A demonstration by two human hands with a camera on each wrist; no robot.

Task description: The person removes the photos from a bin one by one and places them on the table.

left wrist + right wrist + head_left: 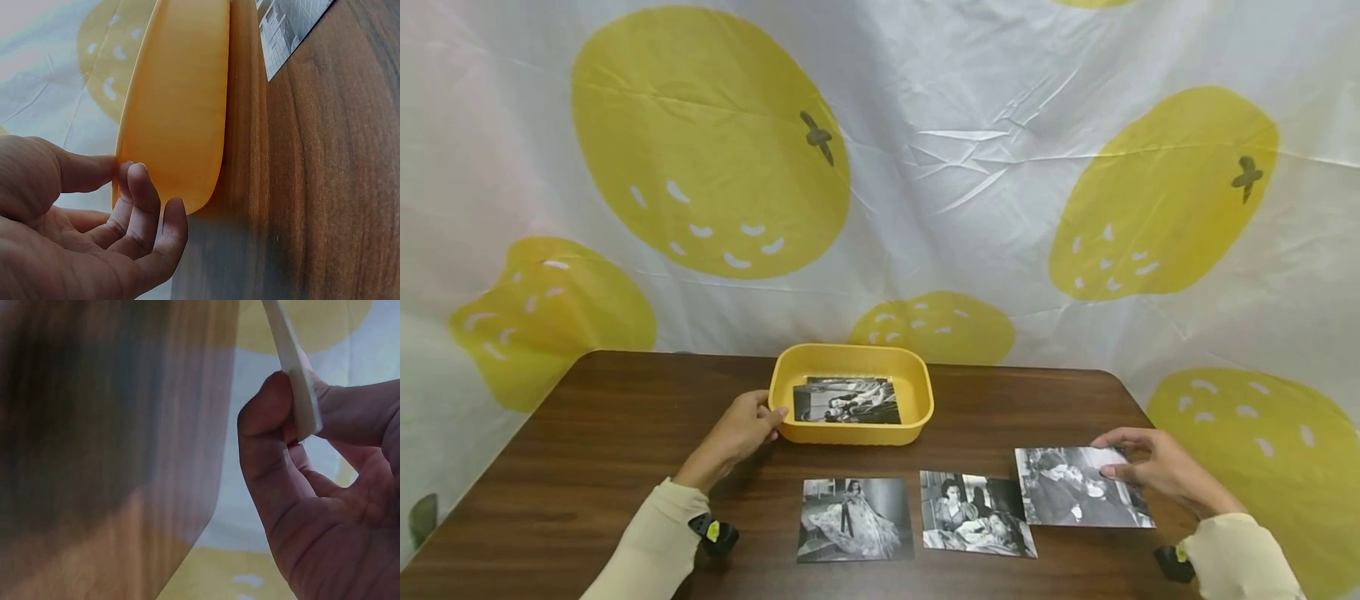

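A yellow plastic tray (852, 434) stands at the back middle of the dark wooden table (587, 433), with a black-and-white photo (847, 400) lying in it. My left hand (747, 425) holds the tray's left end, thumb on the rim. In the left wrist view the left hand (125, 174) has thumb and index tip meeting at the tray (181, 106) edge. My right hand (1138, 462) pinches the right edge of another photo (1067, 496) and tilts it off the table. Thumb and finger of the right hand (294, 422) clamp that photo's white edge (292, 356).
Two more black-and-white photos lie flat in a row near the front: one (854, 517) at the centre, one (974, 513) just right of it, its edge under the held print. A white cloth with yellow fruit shapes (715, 142) hangs behind the table.
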